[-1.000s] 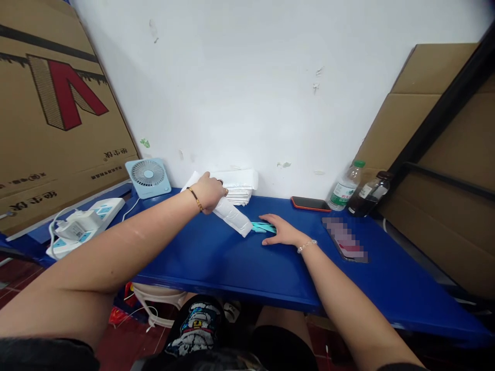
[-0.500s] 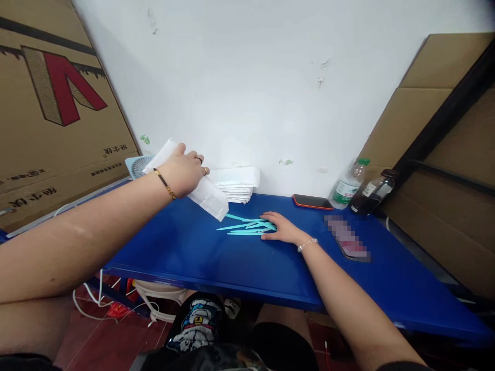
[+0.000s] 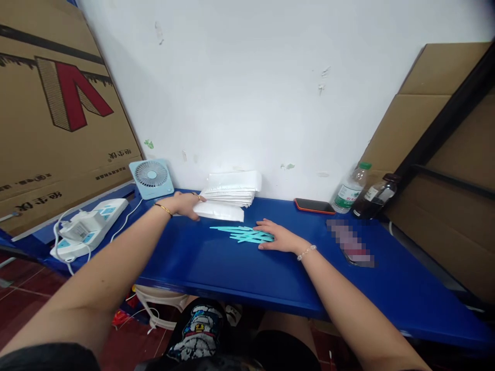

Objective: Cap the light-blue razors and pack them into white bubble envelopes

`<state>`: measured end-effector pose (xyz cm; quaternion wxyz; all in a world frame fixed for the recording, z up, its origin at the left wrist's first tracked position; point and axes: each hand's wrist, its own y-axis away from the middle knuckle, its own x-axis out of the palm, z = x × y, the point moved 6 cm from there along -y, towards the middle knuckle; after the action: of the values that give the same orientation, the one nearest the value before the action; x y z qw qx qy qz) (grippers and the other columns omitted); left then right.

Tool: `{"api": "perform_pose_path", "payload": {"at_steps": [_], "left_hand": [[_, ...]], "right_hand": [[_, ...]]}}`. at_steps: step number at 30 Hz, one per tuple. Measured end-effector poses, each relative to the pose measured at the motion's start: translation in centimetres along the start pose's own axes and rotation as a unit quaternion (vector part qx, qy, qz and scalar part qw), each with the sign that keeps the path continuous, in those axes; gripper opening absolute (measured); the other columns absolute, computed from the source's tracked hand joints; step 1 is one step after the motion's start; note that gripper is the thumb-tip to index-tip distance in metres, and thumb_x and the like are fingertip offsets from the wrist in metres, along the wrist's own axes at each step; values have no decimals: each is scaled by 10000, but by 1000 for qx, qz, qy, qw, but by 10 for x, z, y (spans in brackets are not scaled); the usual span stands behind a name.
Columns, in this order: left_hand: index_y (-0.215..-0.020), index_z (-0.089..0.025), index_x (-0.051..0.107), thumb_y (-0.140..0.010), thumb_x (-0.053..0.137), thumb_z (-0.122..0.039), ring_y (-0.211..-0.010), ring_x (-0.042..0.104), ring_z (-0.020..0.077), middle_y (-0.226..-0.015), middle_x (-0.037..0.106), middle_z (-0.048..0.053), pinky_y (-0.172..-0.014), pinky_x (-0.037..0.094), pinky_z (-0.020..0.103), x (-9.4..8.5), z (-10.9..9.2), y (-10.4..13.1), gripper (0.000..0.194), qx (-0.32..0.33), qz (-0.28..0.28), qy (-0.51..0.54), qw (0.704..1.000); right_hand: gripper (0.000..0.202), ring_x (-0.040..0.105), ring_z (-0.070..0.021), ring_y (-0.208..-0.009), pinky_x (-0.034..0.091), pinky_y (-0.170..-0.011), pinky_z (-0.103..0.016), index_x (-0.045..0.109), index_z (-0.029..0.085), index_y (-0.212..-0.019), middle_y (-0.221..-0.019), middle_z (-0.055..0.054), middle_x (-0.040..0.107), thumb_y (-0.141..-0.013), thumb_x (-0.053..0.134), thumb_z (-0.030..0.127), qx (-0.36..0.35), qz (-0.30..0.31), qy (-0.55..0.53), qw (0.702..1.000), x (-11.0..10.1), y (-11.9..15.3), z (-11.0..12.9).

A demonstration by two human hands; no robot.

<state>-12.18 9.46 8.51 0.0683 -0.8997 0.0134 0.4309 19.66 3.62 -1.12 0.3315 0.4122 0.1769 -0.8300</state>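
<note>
My left hand (image 3: 187, 204) grips the left end of a flat white packet (image 3: 219, 211), which lies low on the blue table just in front of a stack of white packets (image 3: 232, 188) by the wall. My right hand (image 3: 276, 236) rests on the table with fingers apart, its fingertips at the right end of a loose pile of several thin turquoise strips (image 3: 247, 234). The strips cross one another and lie in front of the white packet.
A light blue fan (image 3: 151, 178) and a white power strip (image 3: 91, 229) with plugs stand at the left. To the right are a red-edged phone (image 3: 314, 206), a green-capped bottle (image 3: 349, 190), a dark bottle (image 3: 375, 198) and a blurred flat item (image 3: 351, 245). Cardboard (image 3: 69, 170) flanks the blue table (image 3: 232, 273).
My left hand has lowered the white packet to the table before the stack. The turquoise strips lie bunched differently beside my right hand. The fan and power strip have come into fuller view.
</note>
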Motion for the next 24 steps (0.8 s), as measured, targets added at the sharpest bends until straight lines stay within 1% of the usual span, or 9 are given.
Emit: {"api": "perform_pose_path", "payload": {"at_steps": [2, 5, 7, 9, 12, 15, 18, 20, 24], "left_hand": [[-703, -206, 632, -480, 772, -262, -942, 604, 324, -718, 612, 57, -939, 336, 418, 22, 8, -5, 270, 13, -23, 87, 996], [-748, -228, 646, -339, 809, -161, -1060, 544, 352, -870, 643, 74, -978, 286, 446, 44, 6, -8, 445, 61, -10, 106, 992], [-786, -241, 656, -254, 808, -93, -1160, 460, 364, -1004, 630, 85, -1000, 267, 430, 52, -1, -4, 573, 81, -12, 132, 988], [-785, -250, 657, -251, 808, -87, -1183, 429, 350, -1039, 615, 75, -990, 297, 387, 63, -7, 1, 579, 80, -9, 197, 977], [-751, -244, 654, -374, 818, -180, -1004, 532, 293, -895, 609, 54, -898, 386, 315, 95, -24, 11, 416, 79, 81, 249, 962], [-840, -214, 641, -584, 737, -346, -864, 563, 235, -883, 590, 50, -818, 414, 291, 129, -46, 22, 304, 165, 158, 72, 971], [-940, -196, 611, -732, 601, -378, -837, 560, 209, -913, 591, 54, -749, 415, 282, 146, -58, 29, 277, 225, 157, -100, 957], [-952, -199, 607, -761, 562, -356, -798, 560, 190, -879, 602, 44, -684, 408, 261, 151, -61, 35, 251, 230, 169, -130, 949], [-920, -201, 612, -754, 540, -292, -682, 550, 145, -791, 617, 13, -583, 377, 226, 155, -65, 50, 202, 217, 231, -108, 942]], "right_hand": [[678, 145, -295, -1407, 216, -1118, -496, 461, 334, -1342, -1485, -29, 328, -729, 638, 563, -11, 16, -2, 1000, 2, 0, 7], [671, 220, -293, -1386, 259, -1107, -474, 448, 337, -1350, -1454, -24, 382, -740, 641, 541, -33, 13, -11, 999, -5, 4, 11], [550, 378, -272, -1305, 340, -1063, -436, 489, 309, -1319, -1377, -45, 473, -808, 581, 491, -24, -51, -13, 998, -22, 8, 4], [392, 535, -239, -1130, 436, -963, -401, 570, 268, -1227, -1235, -69, 572, -868, 505, 412, 14, -132, 1, 991, -40, 15, -10], [254, 602, -195, -883, 494, -810, -352, 656, 217, -1044, -1018, -72, 622, -854, 518, 314, 58, -165, 29, 984, -48, 19, -28], [237, 581, -172, -810, 485, -753, -316, 664, 211, -1022, -937, -58, 600, -829, 559, 300, 52, -145, 34, 988, -40, 15, -33], [258, 561, -165, -821, 467, -730, -288, 659, 229, -1054, -945, -57, 576, -829, 571, 321, 31, -140, 31, 989, -33, 8, -31], [212, 551, -158, -796, 457, -700, -272, 679, 224, -979, -928, -52, 569, -812, 593, 324, 25, -127, 25, 991, -30, 6, -28], [158, 523, -131, -694, 436, -621, -242, 670, 187, -823, -824, -29, 567, -756, 643, 327, 26, -87, -14, 996, -28, 7, -23]]}}
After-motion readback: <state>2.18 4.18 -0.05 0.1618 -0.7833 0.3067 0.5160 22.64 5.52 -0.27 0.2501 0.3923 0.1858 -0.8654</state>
